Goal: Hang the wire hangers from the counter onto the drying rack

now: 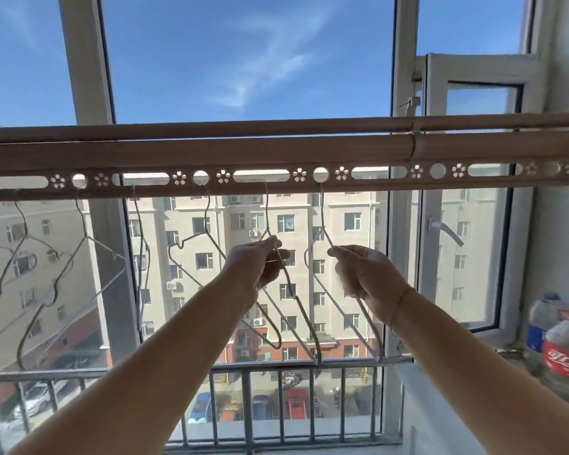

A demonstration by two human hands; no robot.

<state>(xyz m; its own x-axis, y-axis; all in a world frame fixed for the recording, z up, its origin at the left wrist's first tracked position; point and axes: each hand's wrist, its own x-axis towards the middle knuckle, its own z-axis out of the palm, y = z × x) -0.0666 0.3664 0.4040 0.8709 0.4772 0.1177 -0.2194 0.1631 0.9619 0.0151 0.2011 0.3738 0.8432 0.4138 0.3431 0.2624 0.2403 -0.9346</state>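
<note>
The drying rack point(211, 152) runs across the view as a brown bar with a perforated strip of slots and round holes below it. Several thin wire hangers hang from the strip by their hooks. My left hand point(257, 264) pinches the neck of one wire hanger point(304, 318) hooked in a slot near the middle. My right hand point(363, 274) pinches the neck of the neighbouring wire hanger point(321, 221), hooked in the round hole to its right. More hangers point(79, 254) dangle to the left. The counter is out of view.
Behind the rack is a large window with white frames point(86, 60); a side pane point(473, 198) at the right stands open. Plastic bottles point(562, 349) sit on the sill at the right. A metal railing point(276, 402) runs outside, below.
</note>
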